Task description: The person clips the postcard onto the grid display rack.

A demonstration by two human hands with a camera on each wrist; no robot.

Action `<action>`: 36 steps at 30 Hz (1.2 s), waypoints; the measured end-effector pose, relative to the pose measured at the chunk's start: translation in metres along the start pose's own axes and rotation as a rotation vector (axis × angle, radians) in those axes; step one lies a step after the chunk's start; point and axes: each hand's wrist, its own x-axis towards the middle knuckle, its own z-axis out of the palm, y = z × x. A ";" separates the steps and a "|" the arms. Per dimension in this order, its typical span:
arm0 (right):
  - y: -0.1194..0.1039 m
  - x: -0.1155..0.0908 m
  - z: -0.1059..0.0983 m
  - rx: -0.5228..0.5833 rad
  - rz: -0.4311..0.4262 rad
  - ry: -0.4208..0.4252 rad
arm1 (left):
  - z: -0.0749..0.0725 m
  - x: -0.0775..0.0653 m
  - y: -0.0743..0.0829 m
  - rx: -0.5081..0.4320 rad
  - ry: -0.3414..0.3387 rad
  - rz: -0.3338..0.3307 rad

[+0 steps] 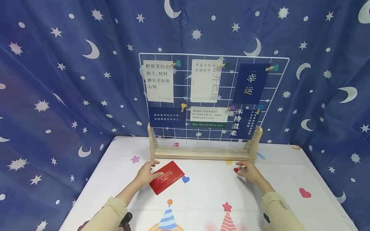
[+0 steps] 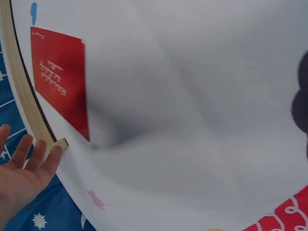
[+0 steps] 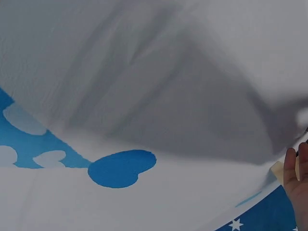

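A red card (image 1: 166, 177) with pale script lies on the white tablecloth in front of the grid stand. My left hand (image 1: 146, 174) is at its left edge, the thumb overlapping the card in the head view. In the left wrist view the fingers of this hand (image 2: 29, 166) are spread and relaxed, and the card (image 2: 60, 79) lies beyond them. By the right foot of the stand, my right hand (image 1: 248, 172) pinches a small clip with a red heart (image 1: 236, 170). The right wrist view catches only some fingers (image 3: 291, 171) at its edge; the clip is hidden there.
A white wire grid (image 1: 214, 54) stands upright in a wooden base (image 1: 200, 155) at the back. Several cards, such as a dark blue one (image 1: 250, 84), hang from it on clips with coloured hearts. A blue star-and-moon curtain (image 1: 56, 67) surrounds the patterned tablecloth (image 1: 206, 189).
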 end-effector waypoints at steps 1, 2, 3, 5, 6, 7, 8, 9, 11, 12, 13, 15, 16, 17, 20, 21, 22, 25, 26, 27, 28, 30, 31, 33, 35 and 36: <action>0.000 0.000 0.000 -0.006 0.004 -0.001 | -0.001 -0.002 -0.003 0.012 0.002 0.000; 0.000 0.001 0.000 -0.003 0.010 0.000 | -0.001 -0.003 -0.006 0.029 0.003 0.006; 0.001 0.001 0.000 -0.003 0.011 0.000 | -0.002 -0.005 -0.009 0.043 0.003 0.009; 0.001 0.002 0.000 -0.006 0.006 0.001 | 0.000 -0.005 -0.019 0.088 0.017 0.043; 0.002 0.002 0.000 -0.015 0.000 -0.001 | -0.001 -0.006 -0.021 0.099 0.016 0.041; 0.002 0.002 -0.001 -0.009 -0.002 0.002 | -0.002 -0.007 -0.022 0.115 0.015 0.039; 0.003 0.003 -0.001 -0.007 -0.005 0.002 | -0.002 -0.008 -0.023 0.121 0.010 0.027; 0.003 0.003 -0.001 -0.004 -0.010 0.002 | -0.003 -0.008 -0.024 0.126 0.002 0.011; 0.004 0.003 -0.001 -0.007 -0.023 -0.002 | -0.007 -0.011 -0.019 0.128 -0.024 -0.040; 0.004 0.004 0.000 -0.014 -0.030 -0.005 | -0.008 -0.011 -0.019 0.139 -0.033 -0.058; 0.004 0.004 0.000 -0.014 -0.032 -0.007 | -0.008 -0.012 -0.019 0.159 -0.043 -0.068; 0.004 0.004 0.001 -0.013 -0.024 -0.008 | -0.008 -0.013 -0.018 0.209 -0.070 -0.084; 0.004 0.005 0.001 -0.020 -0.017 -0.007 | -0.007 -0.014 -0.019 0.237 -0.081 -0.088; 0.004 0.005 0.001 -0.021 -0.008 -0.007 | -0.006 -0.014 -0.019 0.264 -0.093 -0.095; 0.001 0.004 -0.001 -0.015 0.008 -0.009 | -0.001 -0.014 -0.023 0.325 -0.128 -0.125; 0.013 0.008 0.001 -0.020 -0.026 0.004 | 0.000 -0.015 -0.024 0.336 -0.136 -0.138; 0.013 0.009 0.000 -0.014 -0.034 0.001 | 0.001 -0.014 -0.026 0.347 -0.144 -0.150; 0.012 0.009 -0.002 0.000 -0.058 0.005 | 0.001 -0.015 -0.027 0.365 -0.164 -0.183; 0.011 0.009 -0.002 0.000 -0.061 0.008 | 0.001 -0.016 -0.027 0.366 -0.167 -0.193; 0.011 0.009 -0.002 0.000 -0.060 0.014 | 0.001 -0.017 -0.026 0.367 -0.169 -0.201; -0.001 0.006 -0.003 0.005 -0.027 0.004 | 0.001 -0.018 -0.026 0.373 -0.172 -0.208; -0.001 0.005 -0.002 -0.012 -0.016 0.004 | 0.002 -0.020 -0.026 0.375 -0.177 -0.230; -0.001 0.005 -0.001 -0.012 -0.005 0.006 | 0.003 -0.021 -0.025 0.376 -0.178 -0.239; 0.001 0.006 0.001 -0.026 0.005 0.009 | 0.004 -0.022 -0.025 0.372 -0.178 -0.245; 0.003 0.006 0.003 -0.034 0.012 0.010 | 0.005 -0.021 -0.025 0.364 -0.173 -0.253; 0.003 0.006 0.003 -0.031 0.015 0.013 | 0.005 -0.021 -0.025 0.359 -0.166 -0.250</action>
